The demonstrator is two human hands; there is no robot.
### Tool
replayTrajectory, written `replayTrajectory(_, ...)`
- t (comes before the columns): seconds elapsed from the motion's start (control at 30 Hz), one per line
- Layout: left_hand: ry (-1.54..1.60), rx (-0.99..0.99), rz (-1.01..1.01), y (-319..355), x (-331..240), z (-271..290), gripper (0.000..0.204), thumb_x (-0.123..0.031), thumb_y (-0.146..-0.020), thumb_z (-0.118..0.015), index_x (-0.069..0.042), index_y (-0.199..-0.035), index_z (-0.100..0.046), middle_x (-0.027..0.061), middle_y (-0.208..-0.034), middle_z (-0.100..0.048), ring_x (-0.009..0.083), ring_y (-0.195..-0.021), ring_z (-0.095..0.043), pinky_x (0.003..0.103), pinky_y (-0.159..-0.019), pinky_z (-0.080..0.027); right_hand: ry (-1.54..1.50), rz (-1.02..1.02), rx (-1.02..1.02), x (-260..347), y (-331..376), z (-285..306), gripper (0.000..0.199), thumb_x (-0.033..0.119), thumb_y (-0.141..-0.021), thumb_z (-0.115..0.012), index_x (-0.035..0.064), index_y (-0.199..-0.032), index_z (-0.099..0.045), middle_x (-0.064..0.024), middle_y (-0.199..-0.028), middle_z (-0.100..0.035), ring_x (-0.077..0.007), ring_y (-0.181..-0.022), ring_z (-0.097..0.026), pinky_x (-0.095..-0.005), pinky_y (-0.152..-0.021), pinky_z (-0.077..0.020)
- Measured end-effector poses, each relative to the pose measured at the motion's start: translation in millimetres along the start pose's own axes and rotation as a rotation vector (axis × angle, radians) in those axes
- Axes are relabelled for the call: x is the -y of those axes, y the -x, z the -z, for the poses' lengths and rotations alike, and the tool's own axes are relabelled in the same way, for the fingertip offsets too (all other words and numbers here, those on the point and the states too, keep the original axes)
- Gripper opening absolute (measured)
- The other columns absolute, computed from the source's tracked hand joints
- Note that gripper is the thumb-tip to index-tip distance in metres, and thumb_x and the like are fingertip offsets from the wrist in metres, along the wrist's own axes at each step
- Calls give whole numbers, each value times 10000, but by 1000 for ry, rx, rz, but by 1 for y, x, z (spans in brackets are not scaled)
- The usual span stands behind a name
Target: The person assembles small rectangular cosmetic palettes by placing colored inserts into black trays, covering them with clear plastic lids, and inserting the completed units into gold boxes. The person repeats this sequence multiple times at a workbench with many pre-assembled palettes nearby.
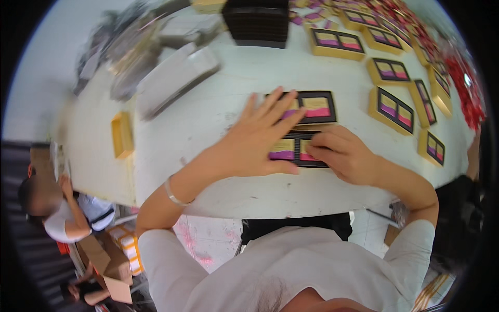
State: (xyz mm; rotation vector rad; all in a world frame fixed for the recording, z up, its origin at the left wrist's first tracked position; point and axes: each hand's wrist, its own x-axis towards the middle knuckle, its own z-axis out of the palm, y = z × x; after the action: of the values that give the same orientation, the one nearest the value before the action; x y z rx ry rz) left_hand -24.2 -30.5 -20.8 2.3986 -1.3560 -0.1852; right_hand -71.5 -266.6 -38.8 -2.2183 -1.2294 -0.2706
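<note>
1. Hands first: the left hand lies flat with its fingers spread apart, palm pressing down on the left half of a black tray insert with gold, purple and pink panels, at the centre of the frame. Nothing is clamped in it; it looks to be a hold-down, keeping the insert from sliding on the table.
2. The right hand rests on the insert's right end with its fingers curled together, the tips on the tray's edge. I cannot tell whether they pinch anything there.
3. A second black insert of the same kind lies just above the first, touching or nearly touching it, with the left fingertips overlapping its left end.
4. Gold-rimmed boxes holding matching inserts are laid out singly toward the upper right of the frame, each face up and apart from its neighbours, probably so that each can be seen and picked up.
5. An empty gold box sits well apart at the left of the table, and a black stack of trays stands at the upper centre.
6. Red scraps are heaped along the right rim.
7. Another person is at the lower left, below the table's edge, beside cardboard cartons.
</note>
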Motion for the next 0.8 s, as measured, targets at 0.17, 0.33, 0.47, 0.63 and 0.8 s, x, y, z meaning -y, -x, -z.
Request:
replayTrajectory(0.17,-1,-214,-97,5,7,-20,825,-566,-758,-625,-15,-1333,-408,234,-1451,-253,441,-1339,-211,585,-1049,-202,211,-49,25,16,-11,9,278,125,-755,-619,4,-1004,-589,-160,-1106,-526,-322,-1006,-522,-428,-862,-417)
replayTrajectory(0.33,190,-443,-32,-36,-10,-66,788,-568,-792,-586,18,-1284,-399,252,-1410,-295,441,-1331,-213,576,-1064,-171,256,-310,1,4,-6,14,552,313,-860,-539,10,-1308,-429,-218,-1398,-353,-394,-1245,-384,-488,-1045,-276)
replayTrajectory(0.47,386,-555,48,-52,-22,-54,763,-530,-803,-602,-24,-1320,-357,249,-1401,-305,424,-1347,-189,592,-1069,-123,488,-407,211,-17,14,43,553,335,-924,-417,27,-1378,-352,-185,-1436,-322,-374,-1310,-315,-474,-1100,-197)
replayTrajectory(0.63,-114,-762,241,18,2,33,641,-393,-771,-696,-135,-1301,-445,214,-1405,-324,367,-1375,-180,564,-1080,-142,534,-645,158,-45,75,91,501,321,-959,-358,40,-1374,-374,-145,-1444,-335,-339,-1333,-298,-426,-1105,-214)
replayTrajectory(0.8,-731,-566,1289,180,89,70,917,-619,-743,-607,-68,-1409,-301,289,-1422,-246,414,-1329,-239,638,-998,-214,562,-658,51,-63,93,110,484,210,-895,-501,64,-1348,-415,-124,-1443,-338,-319,-1319,-325,-402,-1091,-246)
